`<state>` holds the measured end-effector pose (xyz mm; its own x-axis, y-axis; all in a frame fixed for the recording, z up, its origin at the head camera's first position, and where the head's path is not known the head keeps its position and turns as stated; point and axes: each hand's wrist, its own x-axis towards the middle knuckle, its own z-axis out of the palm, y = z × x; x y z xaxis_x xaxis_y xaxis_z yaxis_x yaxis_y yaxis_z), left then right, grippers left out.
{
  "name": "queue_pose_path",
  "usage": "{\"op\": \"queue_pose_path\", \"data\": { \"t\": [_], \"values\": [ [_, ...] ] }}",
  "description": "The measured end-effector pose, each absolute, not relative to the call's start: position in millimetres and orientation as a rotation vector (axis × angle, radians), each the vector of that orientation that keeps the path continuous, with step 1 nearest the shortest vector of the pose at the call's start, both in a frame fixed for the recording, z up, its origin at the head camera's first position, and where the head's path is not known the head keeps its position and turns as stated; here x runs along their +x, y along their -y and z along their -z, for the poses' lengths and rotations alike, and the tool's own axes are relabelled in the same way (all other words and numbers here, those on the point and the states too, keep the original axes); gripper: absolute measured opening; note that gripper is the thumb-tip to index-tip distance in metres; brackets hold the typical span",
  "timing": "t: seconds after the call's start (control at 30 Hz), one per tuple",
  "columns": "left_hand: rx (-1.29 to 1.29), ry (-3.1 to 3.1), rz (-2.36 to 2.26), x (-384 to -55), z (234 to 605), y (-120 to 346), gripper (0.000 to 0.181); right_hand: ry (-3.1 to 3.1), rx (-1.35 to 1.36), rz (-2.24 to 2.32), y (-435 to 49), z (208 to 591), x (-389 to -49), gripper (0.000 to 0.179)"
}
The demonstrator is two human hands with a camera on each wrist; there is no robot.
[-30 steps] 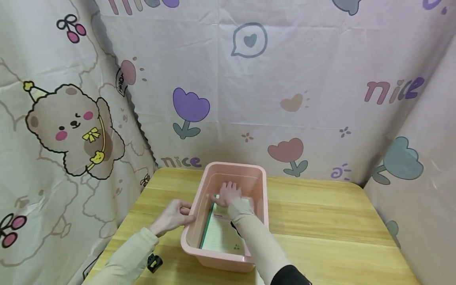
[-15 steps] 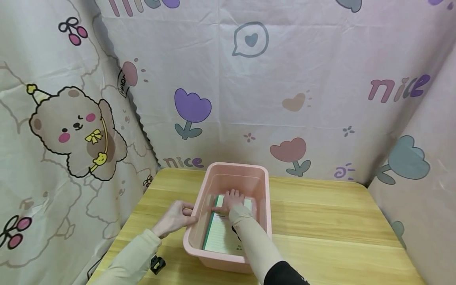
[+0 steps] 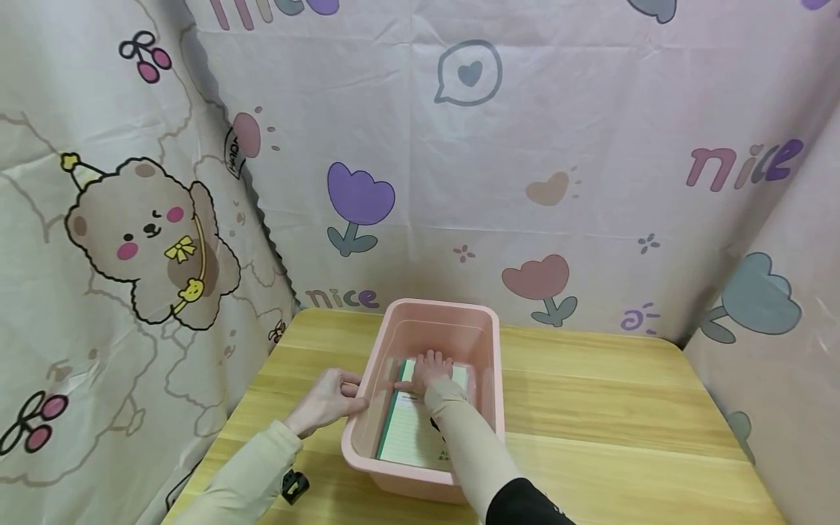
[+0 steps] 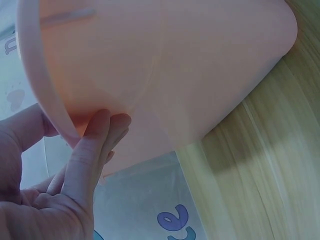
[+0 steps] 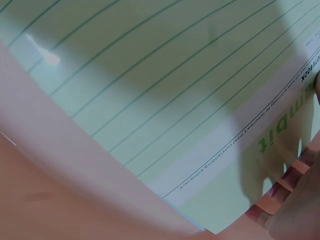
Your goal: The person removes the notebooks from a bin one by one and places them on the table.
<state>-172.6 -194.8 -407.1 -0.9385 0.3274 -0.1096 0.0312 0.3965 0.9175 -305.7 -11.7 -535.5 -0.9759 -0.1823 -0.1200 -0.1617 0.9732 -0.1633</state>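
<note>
A deep pink plastic storage bin (image 3: 432, 477) stands on the wooden table, and a notebook (image 3: 410, 437) with a pale green ruled cover and a green spine lies inside it. My left hand (image 3: 324, 401) grips the bin's left rim; in the left wrist view the rim (image 4: 37, 82) passes between thumb and fingers. Inside the bin, my right hand (image 3: 432, 370) rests on the notebook's far part with fingers spread. Close up in the right wrist view, its fingertips (image 5: 257, 214) reach the notebook's edge, near the printed word "NOTEBOOK". My right forearm covers part of the notebook.
The light wooden table (image 3: 604, 408) extends to the right of the bin. Printed cloth (image 3: 459, 168) hangs behind it and along both sides. A small black device (image 3: 294, 485) shows beside my left sleeve.
My right hand has come down onto the notebook and slightly toward me. My left hand keeps its grip on the rim. The head view has shifted a little.
</note>
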Motion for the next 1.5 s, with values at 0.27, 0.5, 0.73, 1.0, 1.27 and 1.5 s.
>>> {"op": "queue_pose_path", "data": {
  "t": [0.27,0.5,0.73,1.0,1.27,1.5],
  "values": [
    [0.286,-2.4,-1.555,-171.5,405.3,191.8,0.044,-3.042,-0.293,0.114,10.9,530.9,-302.8,0.088],
    [0.256,-2.411,-1.552,-170.6,405.6,191.3,0.044,-3.063,-0.323,-0.007,13.0,528.5,-300.5,0.094],
    [0.232,-2.42,-1.544,-170.6,405.5,190.2,0.044,-3.116,-0.364,-0.08,15.1,525.9,-300.9,0.092],
    [0.226,-2.425,-1.531,-171.7,405.8,189.5,0.045,-3.109,-0.353,-0.063,15.6,516.9,-300.7,0.094],
    [0.197,-2.419,-1.535,-171.6,406.7,188.0,0.046,-3.139,-0.45,-0.086,12.0,516.5,-301.6,0.085],
    [0.182,-2.426,-1.531,-171.0,404.6,187.7,0.045,-3.183,-0.527,-0.061,8.0,508.5,-305.2,0.076]
  ]
}}
